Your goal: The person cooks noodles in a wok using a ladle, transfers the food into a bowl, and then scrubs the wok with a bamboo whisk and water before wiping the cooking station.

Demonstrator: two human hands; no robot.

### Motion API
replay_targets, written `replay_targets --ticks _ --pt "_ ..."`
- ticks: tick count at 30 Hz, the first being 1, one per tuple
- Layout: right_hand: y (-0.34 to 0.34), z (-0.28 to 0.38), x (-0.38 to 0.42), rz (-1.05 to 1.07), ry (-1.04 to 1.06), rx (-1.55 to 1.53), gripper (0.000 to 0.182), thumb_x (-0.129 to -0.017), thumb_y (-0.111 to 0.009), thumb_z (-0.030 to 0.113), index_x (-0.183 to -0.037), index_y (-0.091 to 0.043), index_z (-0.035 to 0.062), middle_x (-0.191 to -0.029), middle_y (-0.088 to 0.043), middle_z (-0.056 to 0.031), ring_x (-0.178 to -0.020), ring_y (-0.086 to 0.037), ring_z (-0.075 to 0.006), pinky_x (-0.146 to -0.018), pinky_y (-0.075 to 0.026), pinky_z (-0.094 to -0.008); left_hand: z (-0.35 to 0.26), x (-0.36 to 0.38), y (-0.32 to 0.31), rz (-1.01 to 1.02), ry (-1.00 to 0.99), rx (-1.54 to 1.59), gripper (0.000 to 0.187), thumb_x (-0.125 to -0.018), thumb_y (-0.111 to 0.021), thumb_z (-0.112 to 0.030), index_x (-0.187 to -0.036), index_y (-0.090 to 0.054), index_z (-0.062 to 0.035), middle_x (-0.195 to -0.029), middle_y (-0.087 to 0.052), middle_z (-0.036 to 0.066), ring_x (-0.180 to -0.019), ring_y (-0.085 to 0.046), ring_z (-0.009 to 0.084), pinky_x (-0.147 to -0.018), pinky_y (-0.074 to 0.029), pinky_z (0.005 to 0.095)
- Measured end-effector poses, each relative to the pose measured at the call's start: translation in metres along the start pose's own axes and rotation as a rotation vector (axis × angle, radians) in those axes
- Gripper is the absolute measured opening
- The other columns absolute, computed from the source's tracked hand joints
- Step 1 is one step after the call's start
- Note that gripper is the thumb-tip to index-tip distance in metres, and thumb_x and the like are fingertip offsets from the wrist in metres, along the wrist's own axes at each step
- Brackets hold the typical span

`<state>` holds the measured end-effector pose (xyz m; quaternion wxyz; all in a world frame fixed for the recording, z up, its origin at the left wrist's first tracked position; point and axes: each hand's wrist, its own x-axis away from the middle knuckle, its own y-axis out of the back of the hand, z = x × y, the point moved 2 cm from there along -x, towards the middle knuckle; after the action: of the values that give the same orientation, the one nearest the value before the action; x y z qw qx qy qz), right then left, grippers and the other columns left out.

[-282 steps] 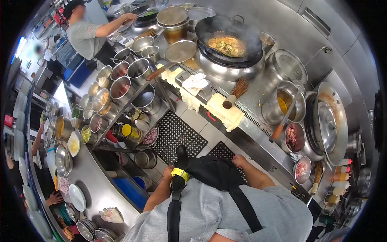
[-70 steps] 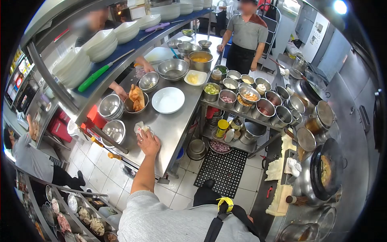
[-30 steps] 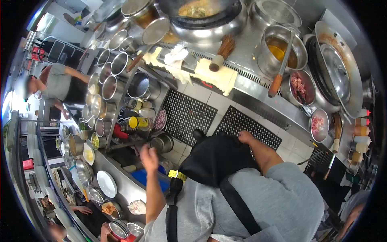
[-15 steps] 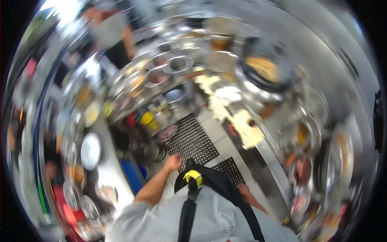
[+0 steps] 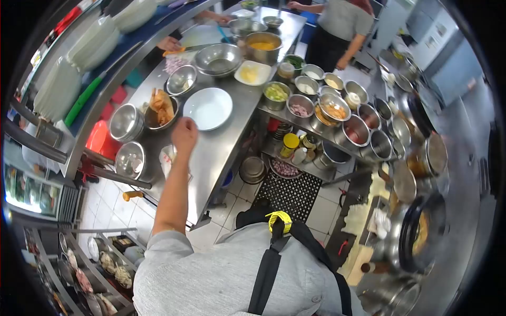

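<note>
My left hand [image 5: 184, 135] reaches over the steel counter with its fingers curled in; what they hold, if anything, is hidden beneath. It overlaps the lower left edge of a round white plate [image 5: 208, 108]. Left of the hand, a steel bowl [image 5: 160, 117] holds an orange-coated piece of food. Beside that bowl stands a stack of steel bowls [image 5: 126, 123]. Partly behind my forearm lies a crumpled white packet [image 5: 168, 160]. My right hand is out of view.
A steel counter [image 5: 216, 152] runs along the left, with a large steel bowl [image 5: 218, 59] farther back. Ingredient tins [image 5: 356, 130] fill the rack ahead. The stove side holds a black-rimmed pot [image 5: 421, 231]. Another person [image 5: 342, 31] stands at the far end; another person's hand [image 5: 169, 44] holds an orange-handled knife.
My view has turned left toward the counter. My left hand has gone from beside my body to over the counter by the white plate. My right hand has left the view.
</note>
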<state>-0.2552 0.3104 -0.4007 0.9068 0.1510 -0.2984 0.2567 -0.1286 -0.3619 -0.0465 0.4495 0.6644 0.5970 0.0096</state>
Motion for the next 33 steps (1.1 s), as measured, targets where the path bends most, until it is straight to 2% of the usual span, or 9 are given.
replay_targets --ticks 4,6,13,16,17,19,25,30,33 --pt "-0.035 0.158 -0.001 -0.117 -0.152 -0.091 0.011 -0.086 -0.053 0.013 -0.092 -0.057 0.0053 -0.067 -0.057 -0.004 -0.052 -0.054 -0.0138 -0.046 -0.043 -0.0247 0.074 -0.073 0.032 -0.167 -0.045 -0.22 0.017 -0.079 -0.055 -0.023 -0.083 -0.063 -0.0083 -0.071 -0.062 0.014 -0.067 -0.061 0.033 -0.063 -0.048 0.0411" --pt "-0.04 0.184 -0.017 -0.129 -0.16 -0.073 0.01 -0.086 -0.051 0.012 -0.093 -0.056 0.0056 -0.066 -0.056 -0.0032 -0.05 -0.053 -0.0134 -0.043 -0.042 -0.0255 0.096 -0.108 0.037 -0.015 0.195 -0.467 0.025 -0.08 -0.053 -0.029 -0.085 -0.063 -0.0066 -0.078 -0.064 0.017 -0.074 -0.062 0.0347 -0.068 -0.049 0.0426" --pt "-0.04 0.223 0.002 -0.015 -0.036 0.259 0.011 -0.083 -0.049 0.01 -0.085 -0.059 0.005 -0.061 -0.054 -0.0019 -0.049 -0.052 -0.0121 -0.042 -0.039 -0.0243 0.125 -0.187 0.009 0.104 0.472 -0.58 0.046 -0.085 -0.047 -0.043 -0.097 -0.061 -0.0005 -0.094 -0.062 0.023 -0.092 -0.06 0.036 -0.08 -0.047 0.045" --pt "-0.006 0.154 -0.005 -0.079 -0.122 0.287 0.011 -0.08 -0.053 0.008 -0.079 -0.062 0.003 -0.063 -0.057 -0.0029 -0.051 -0.052 -0.0119 -0.046 -0.04 -0.0245 0.158 -0.215 -0.005 0.237 0.563 -0.534 0.044 -0.086 -0.047 -0.041 -0.102 -0.061 -0.0033 -0.096 -0.063 0.019 -0.093 -0.06 0.0343 -0.082 -0.046 0.0453" --pt "0.008 0.129 -0.017 -0.117 -0.177 0.312 0.01 -0.079 -0.054 0.008 -0.077 -0.062 0.0025 -0.065 -0.059 -0.0031 -0.052 -0.052 -0.012 -0.048 -0.041 -0.0249 0.173 -0.234 -0.01 0.279 0.511 -0.545 0.042 -0.087 -0.046 -0.04 -0.099 -0.062 -0.0032 -0.095 -0.063 0.02 -0.093 -0.06 0.0349 -0.082 -0.046 0.045" --pt "-0.028 0.249 0.045 -0.119 -0.106 0.304 0.009 -0.079 -0.055 0.007 -0.075 -0.062 0.002 -0.064 -0.058 -0.0015 -0.054 -0.052 -0.0116 -0.051 -0.042 -0.0251 0.209 -0.255 -0.026 0.395 0.407 -0.572 0.04 -0.088 -0.044 -0.038 -0.091 -0.064 -0.0028 -0.093 -0.063 0.02 -0.091 -0.059 0.036 -0.082 -0.045 0.0444" --pt "0.03 0.129 0.01 -0.051 -0.086 0.37 0.012 -0.081 -0.058 0.011 -0.072 -0.062 0.0039 -0.065 -0.054 0.0042 -0.059 -0.047 -0.0066 -0.053 -0.039 -0.0235 0.173 -0.224 -0.012 0.471 0.343 -0.368 0.039 -0.088 -0.048 -0.034 -0.078 -0.062 0.0015 -0.077 -0.061 0.024 -0.082 -0.059 0.0382 -0.072 -0.045 0.0447" --pt "0.069 0.079 -0.053 -0.023 0.081 0.577 0.016 -0.086 -0.055 0.015 -0.076 -0.062 0.0039 -0.067 -0.056 0.0019 -0.057 -0.048 -0.0075 -0.052 -0.039 -0.0224 0.148 -0.183 0.015 0.138 -0.114 -0.282 0.018 -0.086 -0.052 -0.02 -0.085 -0.053 -0.0021 -0.076 -0.058 0.022 -0.075 -0.056 0.0414 -0.065 -0.044 0.0452" --pt "-0.021 0.261 -0.002 -0.035 -0.093 0.399 0.014 -0.087 -0.052 0.013 -0.084 -0.061 0.0029 -0.064 -0.056 -0.001 -0.053 -0.049 -0.0095 -0.049 -0.04 -0.0241 0.117 -0.16 0.04 -0.03 -0.314 -0.215 0.012 -0.085 -0.05 -0.013 -0.093 -0.05 -0.0036 -0.08 -0.058 0.019 -0.071 -0.056 0.0398 -0.064 -0.045 0.0435"
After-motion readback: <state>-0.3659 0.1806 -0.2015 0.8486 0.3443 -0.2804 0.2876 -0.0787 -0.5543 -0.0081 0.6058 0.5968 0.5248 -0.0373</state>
